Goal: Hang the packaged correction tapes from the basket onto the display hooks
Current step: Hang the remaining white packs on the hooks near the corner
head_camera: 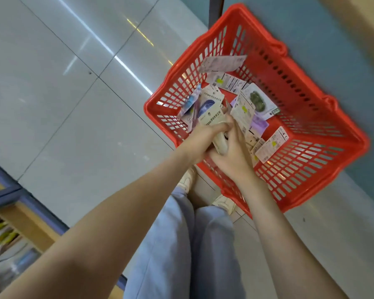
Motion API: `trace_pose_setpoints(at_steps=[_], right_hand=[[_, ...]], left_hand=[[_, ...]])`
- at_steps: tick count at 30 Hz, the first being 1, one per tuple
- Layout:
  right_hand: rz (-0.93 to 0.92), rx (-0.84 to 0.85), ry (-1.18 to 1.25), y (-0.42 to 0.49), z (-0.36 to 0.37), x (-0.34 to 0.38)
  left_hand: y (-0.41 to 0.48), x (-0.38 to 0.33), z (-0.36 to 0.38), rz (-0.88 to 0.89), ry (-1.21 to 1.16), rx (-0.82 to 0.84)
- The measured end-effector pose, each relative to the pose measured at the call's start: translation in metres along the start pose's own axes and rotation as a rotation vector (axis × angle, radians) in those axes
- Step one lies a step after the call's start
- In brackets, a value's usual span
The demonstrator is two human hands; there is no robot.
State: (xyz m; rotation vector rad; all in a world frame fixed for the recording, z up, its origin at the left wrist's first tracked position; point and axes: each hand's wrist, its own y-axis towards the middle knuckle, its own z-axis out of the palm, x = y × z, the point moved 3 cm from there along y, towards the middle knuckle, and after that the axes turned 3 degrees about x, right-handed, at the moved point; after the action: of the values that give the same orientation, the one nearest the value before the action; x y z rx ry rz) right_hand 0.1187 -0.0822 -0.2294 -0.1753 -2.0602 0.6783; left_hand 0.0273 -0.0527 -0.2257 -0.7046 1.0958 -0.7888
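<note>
Arms (138, 201) reach down; left hand (205, 137), right hand (231, 156) both clutch packs (212, 108) in basket (307, 156). Stack them squarely first (easier hooking).

The red plastic lattice basket (300, 100) sat on the floor with carded correction-tape packs strewn over its bottom. A green-tape pack (257, 100) lay face up toward the far side, with a purple card (260, 124) just beside it. A white back-up card (272, 145) lay nearer. Another card (222, 63) leaned on the far wall. A fanned bunch of packs (209, 108) stood upright, gripped between the left hand (205, 135) and the right hand (231, 157).
</note>
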Motion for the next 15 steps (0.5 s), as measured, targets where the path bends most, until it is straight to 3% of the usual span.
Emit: trace_pose_setpoints(at_steps=[6,8,12,15], right_hand=[[0.115,0.279,0.257,0.003,0.013,-0.019],[0.157,0.198,0.347,0.005,0.007,-0.026],[0.321,-0.221,0.123,0.03,-0.01,-0.06],[0.356,-0.167,-0.095,0.067,-0.005,-0.078]], left_hand=[[0.012,0.012,-0.032,-0.084,0.077,-0.082],[0.015,0.006,-0.04,-0.089,0.097,-0.172],[0.037,-0.007,-0.055,0.005,0.223,-0.274],[0.061,-0.006,-0.064,0.036,0.34,-0.327]])
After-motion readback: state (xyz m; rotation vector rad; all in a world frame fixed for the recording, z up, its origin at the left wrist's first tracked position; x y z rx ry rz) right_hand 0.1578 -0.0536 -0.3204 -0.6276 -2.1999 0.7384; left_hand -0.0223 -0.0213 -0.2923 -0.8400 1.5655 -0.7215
